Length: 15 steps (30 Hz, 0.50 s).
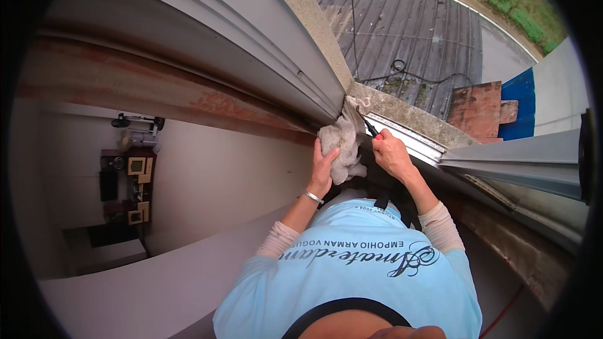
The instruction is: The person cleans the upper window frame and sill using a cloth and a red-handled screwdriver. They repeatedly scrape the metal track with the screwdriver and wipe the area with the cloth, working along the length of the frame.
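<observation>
A crumpled grey-white rag (342,144) is bunched against the corner of the window frame, and my left hand (322,166) is closed on its near left side. Gripped in my right hand (394,156) is a slim tool with a black and red handle (372,129). Its front end points at the rag's upper part, beside the metal window track (408,140). Cloth hides the tip, so its exact kind cannot be told. Part of the rag reaches up to the corner where the track meets the upright frame (270,44).
Beyond the stone sill (411,108) lies a dark corrugated roof (402,22) with a loose black cable. Red bricks (475,110) stand outside at the right, near a sliding window sash (515,158). Inside, furniture (139,176) shows at the far left.
</observation>
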Available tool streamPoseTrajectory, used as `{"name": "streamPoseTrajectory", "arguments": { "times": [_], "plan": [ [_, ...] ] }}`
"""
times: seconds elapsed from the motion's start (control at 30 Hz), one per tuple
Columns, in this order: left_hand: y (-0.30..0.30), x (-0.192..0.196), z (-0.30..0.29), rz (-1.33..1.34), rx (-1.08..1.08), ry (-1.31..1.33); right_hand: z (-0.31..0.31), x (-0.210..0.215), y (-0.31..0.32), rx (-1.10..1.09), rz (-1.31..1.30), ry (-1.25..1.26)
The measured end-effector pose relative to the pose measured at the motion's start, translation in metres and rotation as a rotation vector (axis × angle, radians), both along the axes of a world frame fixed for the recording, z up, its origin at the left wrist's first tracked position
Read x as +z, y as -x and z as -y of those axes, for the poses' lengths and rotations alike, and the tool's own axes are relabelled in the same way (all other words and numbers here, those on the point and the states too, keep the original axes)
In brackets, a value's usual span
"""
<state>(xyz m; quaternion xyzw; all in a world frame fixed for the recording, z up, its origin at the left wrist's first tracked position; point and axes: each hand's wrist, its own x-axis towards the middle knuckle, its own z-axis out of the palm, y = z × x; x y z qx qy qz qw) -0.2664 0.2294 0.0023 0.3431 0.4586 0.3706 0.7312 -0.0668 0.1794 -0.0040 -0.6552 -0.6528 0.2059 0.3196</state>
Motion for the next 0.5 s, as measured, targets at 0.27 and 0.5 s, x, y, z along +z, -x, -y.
{"name": "streamPoseTrajectory", "arguments": {
  "times": [0.27, 0.5],
  "plan": [
    [-0.011, -0.001, 0.008, 0.042, -0.056, 0.022, -0.068, 0.034, 0.016, 0.043, 0.243, 0.004],
    [-0.007, -0.004, 0.006, -0.056, -0.032, 0.076, -0.033, 0.062, 0.047, 0.172, 0.076, 0.205]
  ]
}}
